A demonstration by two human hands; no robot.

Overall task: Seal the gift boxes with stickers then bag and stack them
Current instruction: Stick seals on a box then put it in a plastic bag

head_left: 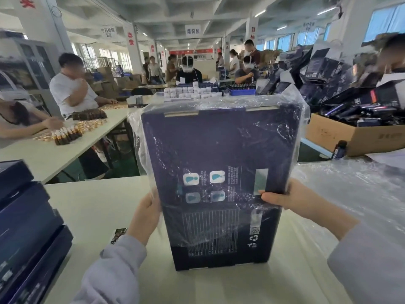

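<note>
head view: a dark blue gift box (219, 150) is stood on end on a white table (98, 205), centre of the frame, with a clear bag (134, 121) drawn over its top and down past its middle. the box's left edge is gripped by the left hand (145, 216), fingertips hidden behind it. the bag's mouth is pinched against the right edge by the right hand (287, 198), thumb in front. a stack of boxes (26, 227) is seen at lower left. if the film is tugged unevenly, it could be snagged on a corner and torn, or the upright box tipped over.
</note>
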